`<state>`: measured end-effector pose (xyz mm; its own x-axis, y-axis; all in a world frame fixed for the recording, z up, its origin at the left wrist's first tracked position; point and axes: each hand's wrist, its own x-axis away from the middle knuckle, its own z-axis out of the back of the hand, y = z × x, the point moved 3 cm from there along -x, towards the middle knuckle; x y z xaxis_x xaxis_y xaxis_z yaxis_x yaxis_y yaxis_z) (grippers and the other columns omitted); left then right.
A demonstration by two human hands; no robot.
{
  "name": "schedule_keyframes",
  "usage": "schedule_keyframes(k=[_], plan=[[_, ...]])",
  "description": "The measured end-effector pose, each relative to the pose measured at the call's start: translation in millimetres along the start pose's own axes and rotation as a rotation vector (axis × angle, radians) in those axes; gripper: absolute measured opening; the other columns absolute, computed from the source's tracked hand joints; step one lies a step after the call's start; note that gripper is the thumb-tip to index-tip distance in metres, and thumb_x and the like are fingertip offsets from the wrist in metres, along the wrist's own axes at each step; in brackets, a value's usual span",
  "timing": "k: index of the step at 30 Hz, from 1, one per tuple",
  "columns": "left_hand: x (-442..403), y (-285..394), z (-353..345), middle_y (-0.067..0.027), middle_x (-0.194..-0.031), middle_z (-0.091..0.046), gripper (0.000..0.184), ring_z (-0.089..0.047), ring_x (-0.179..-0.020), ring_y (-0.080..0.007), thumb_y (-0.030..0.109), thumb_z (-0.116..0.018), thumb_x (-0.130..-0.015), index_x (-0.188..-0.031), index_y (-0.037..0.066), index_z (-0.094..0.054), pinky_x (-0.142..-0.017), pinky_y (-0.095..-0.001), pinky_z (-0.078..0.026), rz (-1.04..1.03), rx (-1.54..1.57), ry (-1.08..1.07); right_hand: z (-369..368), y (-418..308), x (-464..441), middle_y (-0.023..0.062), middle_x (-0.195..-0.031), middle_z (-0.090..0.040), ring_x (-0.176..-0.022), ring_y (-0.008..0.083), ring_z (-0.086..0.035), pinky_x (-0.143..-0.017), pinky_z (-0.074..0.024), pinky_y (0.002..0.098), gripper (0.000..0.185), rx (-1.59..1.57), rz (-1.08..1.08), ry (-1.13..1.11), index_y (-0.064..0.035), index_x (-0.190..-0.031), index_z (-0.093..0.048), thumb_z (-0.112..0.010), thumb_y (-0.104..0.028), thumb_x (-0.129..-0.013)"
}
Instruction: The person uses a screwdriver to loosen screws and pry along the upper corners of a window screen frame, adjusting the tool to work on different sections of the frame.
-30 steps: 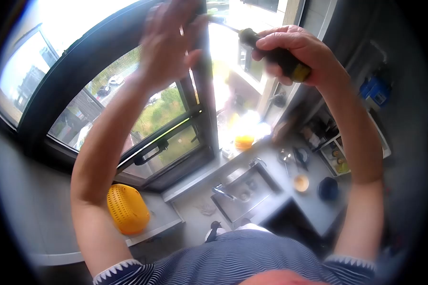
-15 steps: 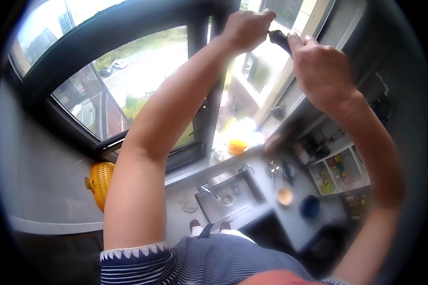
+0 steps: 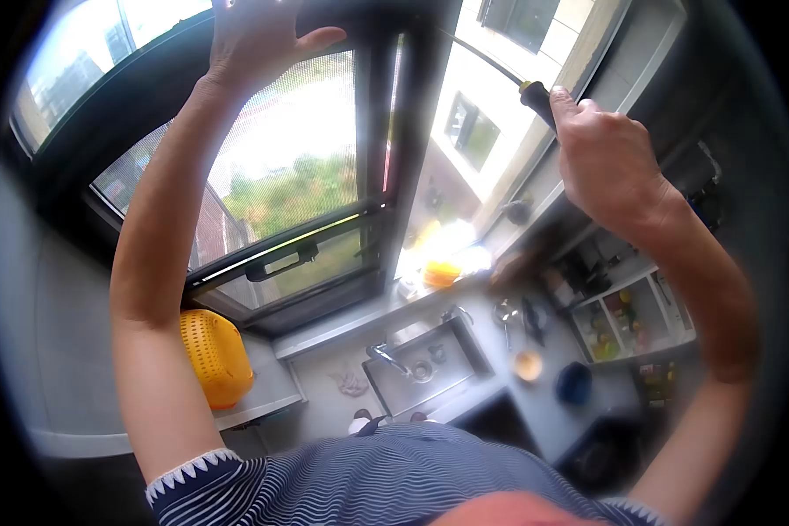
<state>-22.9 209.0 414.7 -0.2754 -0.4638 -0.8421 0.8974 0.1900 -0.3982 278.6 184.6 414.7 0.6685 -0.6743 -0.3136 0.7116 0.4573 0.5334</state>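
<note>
My right hand (image 3: 609,162) is wrapped around the black handle of a screwdriver (image 3: 537,99) with a yellow collar. Its long thin shaft points up and left toward the dark window frame (image 3: 375,140); whether the tip touches the frame is hard to see. At the upper left, my left hand (image 3: 259,42) is spread with the thumb out, over the upper part of the frame. Its fingertips are cut off by the top of the view, and it holds nothing that I can see. A mesh screen (image 3: 302,167) fills the window below it.
A yellow perforated basket (image 3: 219,359) sits on a ledge beside my left arm. Below is a steel sink (image 3: 451,386) with a faucet (image 3: 386,355). On the counter at right are a dark blue bowl (image 3: 573,383) and a wooden-coloured round dish (image 3: 527,366). A shelf rack (image 3: 607,324) stands farther right.
My left hand has moved left, away from the screwdriver's shaft, and its fingers have spread. My right hand has shifted slightly right and down with the screwdriver. More of the basket shows.
</note>
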Motion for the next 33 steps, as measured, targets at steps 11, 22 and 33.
schedule_keyframes(k=[11, 22, 33], plan=[[0.8, -2.2, -1.4, -0.017, -0.144, -0.022, 0.07, -0.013, -0.135, -0.0405, 0.064, -0.057, -0.074, -0.124, 0.016, -0.048, -0.104, -0.0631, -0.011, -0.027, 0.072, 0.088, -7.2, 23.5, -5.9, 0.0042, -0.062, -0.053, -0.038, 0.0095, -0.05, -0.033, -0.0398, 0.0202, 0.017, -1.597, -0.278, -0.418, 0.0034, -0.083, -0.054, -0.059, -0.012, -0.076], [3.9, -5.4, -8.2, -0.0169, -0.143, -0.027, 0.073, -0.015, -0.135, -0.0398, 0.071, -0.047, -0.076, -0.119, 0.012, -0.053, -0.105, -0.0615, -0.011, -0.047, 0.02, 0.163, -19.3, 30.8, -2.5, 0.0066, -0.067, -0.055, -0.041, 0.0107, -0.053, -0.031, -0.0386, 0.0215, 0.022, -1.269, -0.283, -0.142, 0.0015, -0.093, -0.057, -0.059, -0.013, -0.076], [0.2, -2.8, -5.0, -0.0167, -0.142, -0.029, 0.073, -0.018, -0.134, -0.0395, 0.07, -0.048, -0.075, -0.116, 0.011, -0.056, -0.105, -0.061, -0.013, -0.05, 0.051, 0.153, -8.1, 9.1, -2.6, 0.0164, -0.073, -0.063, -0.063, 0.0269, -0.064, -0.06, -0.0534, 0.0346, 0.017, -0.346, 0.057, 0.294, 0.0025, -0.085, -0.059, -0.054, -0.014, -0.084]])
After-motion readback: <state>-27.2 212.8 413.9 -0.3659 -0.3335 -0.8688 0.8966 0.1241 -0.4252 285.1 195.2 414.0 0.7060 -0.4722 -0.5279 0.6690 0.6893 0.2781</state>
